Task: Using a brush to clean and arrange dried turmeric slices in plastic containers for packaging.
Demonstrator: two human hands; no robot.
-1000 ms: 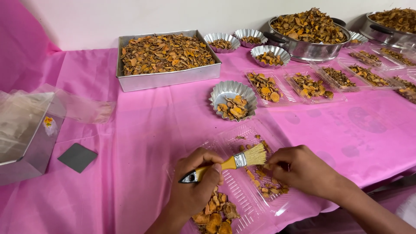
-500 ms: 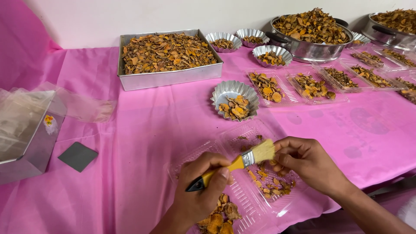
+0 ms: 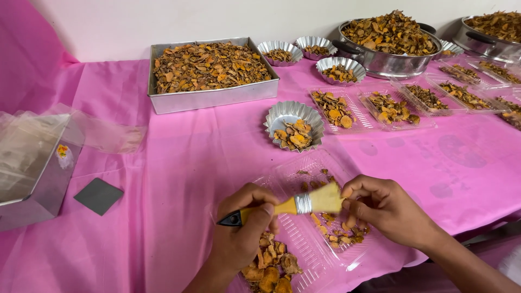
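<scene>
Clear plastic clamshell box (image 3: pixel 304 239) under both hands, yellow brush (image 3: pixel 287 207) gripped

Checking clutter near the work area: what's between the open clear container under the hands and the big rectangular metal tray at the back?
Head view: one small fluted metal cup holding a few dried slices; otherwise bare pink tablecloth between clear container and rectangular tray.

Small round yellow-orange label (image 3: pixel 62 151) on left metal box (image 3: pixel 51 184).

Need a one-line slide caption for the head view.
Left hand holds a brush; right hand touches its bristles.
</scene>
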